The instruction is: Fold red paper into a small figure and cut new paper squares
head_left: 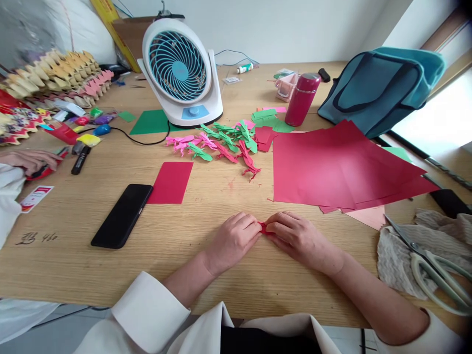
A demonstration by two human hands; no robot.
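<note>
Between my fingertips is a small folded piece of red paper (263, 227), mostly covered by both hands. My left hand (236, 237) pinches its left end, and my right hand (297, 237) pinches the right end, both low over the table. Ahead of them lie several folded paper figures in red (248, 156), green (224, 136) and pink (190, 142). A red paper rectangle (173, 182) rests partly under a black phone (122, 215) to the left. Large red sheets (332, 167) are spread at the right.
A white fan (180, 71) stands at the back, with a red thermos (302, 100) and a teal bag (379, 88) to its right. Scissors (431, 265) lie on a cloth (396, 246) at the right. Another person's hand (31, 161) is at the left edge, near a marker (80, 160).
</note>
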